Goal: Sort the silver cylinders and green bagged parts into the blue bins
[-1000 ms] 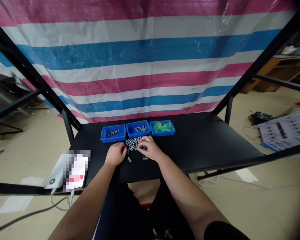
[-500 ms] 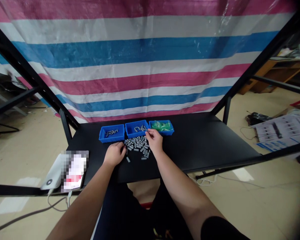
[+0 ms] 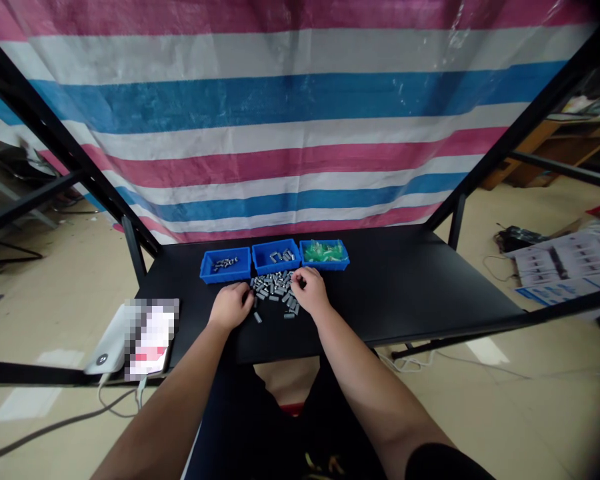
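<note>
Small grey metal cylinders (image 3: pixel 279 289) lie in a loose pile on the black table, in front of three blue trays. My left hand (image 3: pixel 230 306) rests at the pile's left edge with its fingers curled in; anything inside them is hidden. At the right edge of the pile, my right hand (image 3: pixel 311 291) has thumb and forefinger bent together over the parts, and what is between the tips is too small to make out. The left tray (image 3: pixel 240 271) holds small shiny metal parts, the middle tray (image 3: pixel 263 259) several grey cylinders, and the right tray (image 3: pixel 325 266) green and clear pieces.
A white power bank (image 3: pixel 111 347) and a phone (image 3: pixel 155 340) with cables lie at the table's left front. Black frame bars (image 3: pixel 457 220) flank the table (image 3: pixel 405 287). Behind it hangs a striped sheet (image 3: pixel 280 153). Another person (image 3: pixel 10 137) is partly visible far left.
My right hand has drawn back from the front rim of the middle tray and come down to the pile's right side. My left hand keeps its place and its curled shape.
</note>
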`<state>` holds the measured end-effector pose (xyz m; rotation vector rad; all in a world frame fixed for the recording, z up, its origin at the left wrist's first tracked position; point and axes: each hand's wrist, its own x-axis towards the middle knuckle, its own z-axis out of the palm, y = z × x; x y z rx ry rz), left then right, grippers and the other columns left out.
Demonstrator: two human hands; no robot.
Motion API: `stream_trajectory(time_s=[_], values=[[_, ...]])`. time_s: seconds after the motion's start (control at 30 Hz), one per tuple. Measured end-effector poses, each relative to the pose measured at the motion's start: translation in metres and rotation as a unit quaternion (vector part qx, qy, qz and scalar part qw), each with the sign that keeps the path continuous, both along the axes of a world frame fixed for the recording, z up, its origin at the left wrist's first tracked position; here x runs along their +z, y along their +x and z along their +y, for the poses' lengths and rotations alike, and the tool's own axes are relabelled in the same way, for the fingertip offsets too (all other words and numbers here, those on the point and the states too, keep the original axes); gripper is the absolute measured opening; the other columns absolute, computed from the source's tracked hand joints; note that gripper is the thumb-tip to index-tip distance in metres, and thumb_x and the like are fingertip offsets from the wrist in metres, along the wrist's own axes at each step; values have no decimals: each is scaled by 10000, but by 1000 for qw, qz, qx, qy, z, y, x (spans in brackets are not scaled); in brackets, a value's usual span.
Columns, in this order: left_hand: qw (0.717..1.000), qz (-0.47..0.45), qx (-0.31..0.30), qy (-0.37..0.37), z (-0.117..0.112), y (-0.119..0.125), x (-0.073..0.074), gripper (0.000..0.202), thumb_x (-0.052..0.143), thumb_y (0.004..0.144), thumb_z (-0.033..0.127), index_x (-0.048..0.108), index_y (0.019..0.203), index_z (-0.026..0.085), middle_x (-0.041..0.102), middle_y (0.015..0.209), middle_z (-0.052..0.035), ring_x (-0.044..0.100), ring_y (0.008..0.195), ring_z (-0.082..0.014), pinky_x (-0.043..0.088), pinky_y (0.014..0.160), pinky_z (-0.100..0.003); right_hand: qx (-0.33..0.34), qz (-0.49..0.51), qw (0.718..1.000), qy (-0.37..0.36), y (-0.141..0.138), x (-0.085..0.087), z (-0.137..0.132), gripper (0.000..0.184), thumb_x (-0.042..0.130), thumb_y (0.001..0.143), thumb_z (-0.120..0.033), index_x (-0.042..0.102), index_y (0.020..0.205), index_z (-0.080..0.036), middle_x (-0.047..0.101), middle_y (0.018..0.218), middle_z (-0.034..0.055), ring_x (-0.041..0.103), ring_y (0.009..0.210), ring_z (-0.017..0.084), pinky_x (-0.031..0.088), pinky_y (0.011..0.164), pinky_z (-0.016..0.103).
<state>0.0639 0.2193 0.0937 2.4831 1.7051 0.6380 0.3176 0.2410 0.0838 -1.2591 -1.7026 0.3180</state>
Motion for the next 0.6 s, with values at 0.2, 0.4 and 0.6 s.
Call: stream_trajectory(time_s=[0.2, 0.4, 0.6], values=[[1000, -2, -4, 3, 0, 0, 1, 217, 482, 952, 296, 559, 763, 221, 647, 782, -50, 615, 774, -208, 406, 718, -327, 89, -124, 988, -1, 2, 13, -13, 178, 719, 749, -177, 708, 912, -247, 563, 1052, 57, 517, 1024, 250, 429, 976, 403], [1000, 1, 2, 2, 0, 0, 0, 206, 490, 948, 296, 575, 775, 221, 651, 787, -52, 622, 782, -210, 415, 729, -327, 155, -195, 968, -26, -10, 13, -16, 200, 845, 737, -323, 749, 908, -284, 572, 1048, 40, 487, 1033, 248, 390, 927, 411], [1000, 1, -3, 2, 0, 0, 0, 214, 487, 950, 302, 583, 778, 219, 653, 783, -54, 619, 775, -210, 415, 721, -331, 161, -177, 971, -14, -12, 8, -12, 100, 789, 795, -234, 749, 882, -265, 628, 1040, 46, 515, 1034, 245, 411, 916, 407]])
